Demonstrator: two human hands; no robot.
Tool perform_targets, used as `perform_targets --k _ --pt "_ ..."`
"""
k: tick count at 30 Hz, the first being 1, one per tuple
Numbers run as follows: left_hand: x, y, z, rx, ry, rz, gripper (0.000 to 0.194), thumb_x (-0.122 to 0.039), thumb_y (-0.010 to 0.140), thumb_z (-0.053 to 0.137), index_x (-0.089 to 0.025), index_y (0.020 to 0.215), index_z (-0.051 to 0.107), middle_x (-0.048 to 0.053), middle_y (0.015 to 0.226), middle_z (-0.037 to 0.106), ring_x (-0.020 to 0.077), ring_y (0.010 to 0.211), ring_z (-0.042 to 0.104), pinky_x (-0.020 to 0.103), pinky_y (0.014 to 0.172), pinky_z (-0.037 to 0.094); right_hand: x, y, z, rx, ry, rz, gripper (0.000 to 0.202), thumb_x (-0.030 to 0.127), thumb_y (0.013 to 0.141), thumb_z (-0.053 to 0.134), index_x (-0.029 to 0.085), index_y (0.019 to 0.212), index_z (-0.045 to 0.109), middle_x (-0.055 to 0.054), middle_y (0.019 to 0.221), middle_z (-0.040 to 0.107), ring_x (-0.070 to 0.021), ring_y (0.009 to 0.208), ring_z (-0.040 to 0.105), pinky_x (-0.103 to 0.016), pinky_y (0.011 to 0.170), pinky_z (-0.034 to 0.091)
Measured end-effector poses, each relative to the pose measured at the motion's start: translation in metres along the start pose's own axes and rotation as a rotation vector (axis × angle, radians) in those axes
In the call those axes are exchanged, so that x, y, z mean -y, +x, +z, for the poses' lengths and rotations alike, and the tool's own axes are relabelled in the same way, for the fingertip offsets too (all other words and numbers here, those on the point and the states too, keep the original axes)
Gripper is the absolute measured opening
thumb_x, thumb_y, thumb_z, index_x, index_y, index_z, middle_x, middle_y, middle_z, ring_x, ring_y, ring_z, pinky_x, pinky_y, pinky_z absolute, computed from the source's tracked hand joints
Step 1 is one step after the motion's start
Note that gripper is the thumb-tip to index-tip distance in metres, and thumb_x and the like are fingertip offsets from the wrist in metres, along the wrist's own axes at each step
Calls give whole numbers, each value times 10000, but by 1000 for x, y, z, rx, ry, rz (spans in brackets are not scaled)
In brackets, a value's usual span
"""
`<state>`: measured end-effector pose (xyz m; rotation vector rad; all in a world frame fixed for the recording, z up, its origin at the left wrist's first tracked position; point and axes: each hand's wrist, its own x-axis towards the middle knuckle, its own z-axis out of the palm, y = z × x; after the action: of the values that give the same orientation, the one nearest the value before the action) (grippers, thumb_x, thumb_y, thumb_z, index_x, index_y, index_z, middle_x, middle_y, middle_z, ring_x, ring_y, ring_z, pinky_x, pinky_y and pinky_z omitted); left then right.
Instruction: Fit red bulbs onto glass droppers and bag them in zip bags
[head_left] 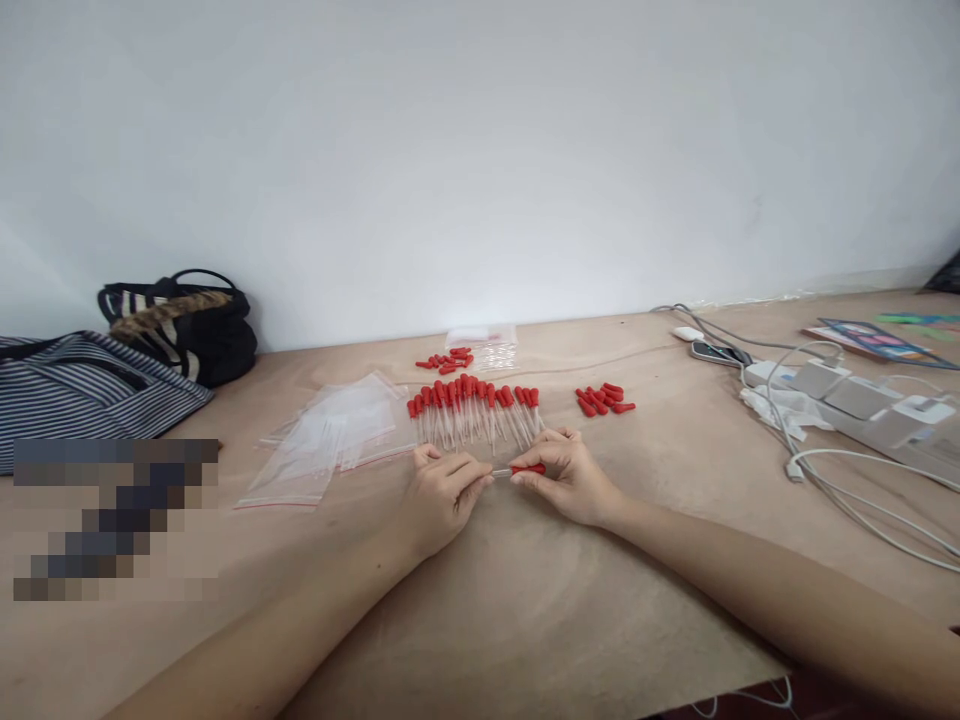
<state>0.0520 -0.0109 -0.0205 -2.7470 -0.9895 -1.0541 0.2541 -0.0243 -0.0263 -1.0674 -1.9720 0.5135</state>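
Note:
My left hand (450, 495) pinches a clear glass dropper tube (501, 473) that lies sideways over the table. At the tube's right end, a red rubber bulb (529, 469) is gripped between the thumb and fingers of my right hand (566, 475). Bulb and tube meet end to end; how far one sits inside the other cannot be made out. Just beyond my hands lies a row of droppers (472, 400), their red bulbs pointing away from me. Loose red bulbs (602, 400) form a pile to the right, and more bulbs (446, 360) lie behind the row.
Clear zip bags (337, 430) overlap on the left; another bag with clear tubes (491, 345) lies at the back. Striped cloth bag (97, 385) and black bag (214, 330) stand far left. Power strip (885, 410), cables and phone (720, 353) occupy the right.

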Motion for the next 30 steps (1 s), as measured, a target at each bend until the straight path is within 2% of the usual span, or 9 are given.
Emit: perform_targets --k 9,14,17,20,25,30 --pt "-5 0 0 -4 23 -13 176 -218 866 432 -201 787 588 -39 691 660 97 587 565 325 714 229 4 2 5 -24 4 9 107 313 754 602 229 774 666 -9 710 654 -160 733 556 -416 834 258" --pt "-6 2 1 -3 -7 -8 185 -223 869 431 -204 777 590 -37 697 668 99 585 565 333 722 226 4 5 7 24 57 24 125 332 760 590 241 799 667 -4 712 653 -160 722 562 -404 825 284" --pt "-6 2 2 12 -19 -26 195 -223 874 424 -199 767 586 -43 676 663 93 558 552 335 738 227 2 5 5 13 65 50 198 352 734 620 243 898 639 -8 762 670 -181 771 572 -415 847 265" --pt "-4 2 2 32 -26 -35 208 -216 883 404 -198 777 581 -46 671 663 90 545 544 334 748 227 -2 5 -1 -5 31 14 318 346 701 662 250 995 588 -8 825 683 -194 838 567 -422 869 221" --pt "-1 1 5 62 -32 -26 232 -212 894 372 -195 773 570 -38 709 677 93 545 539 334 746 228 -2 5 -6 -1 -78 -129 88 331 768 600 253 793 631 27 780 685 -145 770 565 -394 855 193" --pt "-1 0 6 40 -27 -15 236 -213 894 367 -191 772 568 -35 718 681 93 553 549 330 748 238 1 7 1 -53 -83 -132 114 326 759 607 229 709 637 30 686 671 -115 670 551 -365 820 222"
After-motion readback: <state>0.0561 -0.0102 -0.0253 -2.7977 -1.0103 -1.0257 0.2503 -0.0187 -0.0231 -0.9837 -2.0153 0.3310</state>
